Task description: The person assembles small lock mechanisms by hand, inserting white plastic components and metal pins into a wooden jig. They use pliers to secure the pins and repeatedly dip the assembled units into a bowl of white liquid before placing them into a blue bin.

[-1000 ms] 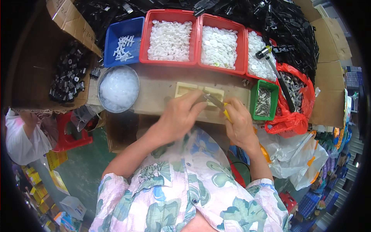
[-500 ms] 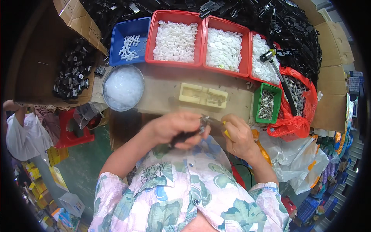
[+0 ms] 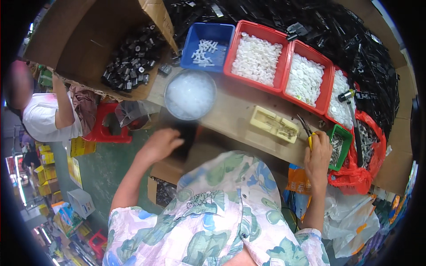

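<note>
My right hand (image 3: 318,153) grips the yellow handle of a pair of pliers (image 3: 306,126). The dark jaws point up and left over the table, just right of a cream-coloured moulded block (image 3: 274,124). Close by that hand stands a small green bin (image 3: 344,133) of small metal parts. My left hand (image 3: 163,144) is off the table's near edge, below a round bowl (image 3: 191,95) of whitish, shiny material. Its fingers are partly stretched and apart, slightly blurred, with nothing visible in them. A dark shaded area lies behind those fingers.
Red bins (image 3: 284,71) of white plastic pieces and a blue bin (image 3: 186,48) of white cross-shaped pieces line the back. A carton (image 3: 57,53) of black parts stands left. A hammer (image 3: 356,128) leans by a red bag (image 3: 377,159). A person (image 3: 53,111) sits far left.
My left hand has moved left and no longer shows the black part it held. My right hand has carried the pliers right, over the table. The view has turned leftward.
</note>
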The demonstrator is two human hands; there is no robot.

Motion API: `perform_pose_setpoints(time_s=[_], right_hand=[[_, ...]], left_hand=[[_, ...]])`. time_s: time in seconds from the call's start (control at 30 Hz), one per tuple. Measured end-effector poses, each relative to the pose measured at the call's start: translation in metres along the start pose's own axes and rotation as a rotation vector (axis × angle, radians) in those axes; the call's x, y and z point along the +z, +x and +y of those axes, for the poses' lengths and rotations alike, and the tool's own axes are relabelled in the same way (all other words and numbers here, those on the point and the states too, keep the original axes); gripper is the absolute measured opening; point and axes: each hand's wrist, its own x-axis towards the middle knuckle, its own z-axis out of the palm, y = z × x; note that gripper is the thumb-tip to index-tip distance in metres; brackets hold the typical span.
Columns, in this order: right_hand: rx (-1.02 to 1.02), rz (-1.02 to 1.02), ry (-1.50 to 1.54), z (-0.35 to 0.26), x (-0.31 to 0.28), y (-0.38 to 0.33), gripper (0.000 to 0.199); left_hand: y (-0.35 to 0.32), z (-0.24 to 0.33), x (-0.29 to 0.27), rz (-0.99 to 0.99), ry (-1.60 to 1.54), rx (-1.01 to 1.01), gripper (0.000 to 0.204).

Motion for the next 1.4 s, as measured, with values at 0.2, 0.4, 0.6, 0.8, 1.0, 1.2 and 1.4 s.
perform_pose_setpoints(time_s=[0.2, 0.4, 0.6, 0.8, 1.0, 1.2, 1.4], right_hand=[[0.010, -0.022, -0.132, 0.001, 0.009, 0.003, 0.035], [-0.055, -0.072, 0.012, -0.007, -0.018, 0.013, 0.038], [-0.169, 0.021, 0.197, -0.009, -0.046, 0.049, 0.027], [-0.424, 0.197, 0.298, -0.033, -0.049, 0.141, 0.015], [-0.530, 0.418, 0.254, -0.079, -0.015, 0.262, 0.014], [-0.362, 0.469, 0.138, -0.102, 0.011, 0.334, 0.021], [-0.234, 0.449, 0.200, -0.094, -0.008, 0.335, 0.021]], left_hand=[[0.035, 0.017, -0.080, 0.239, 0.000, -0.156, 0.020], [0.103, -0.011, -0.094, 0.523, 0.181, 0.007, 0.016], [0.139, -0.036, -0.088, 0.493, 0.278, 0.001, 0.020], [0.143, -0.042, -0.091, 0.430, 0.274, -0.071, 0.026], [0.138, -0.056, -0.093, 0.461, -0.334, -0.366, 0.018], [0.147, -0.060, -0.087, 0.656, -1.022, -0.373, 0.018], [0.141, -0.061, -0.091, 0.710, -1.253, -0.290, 0.024]])
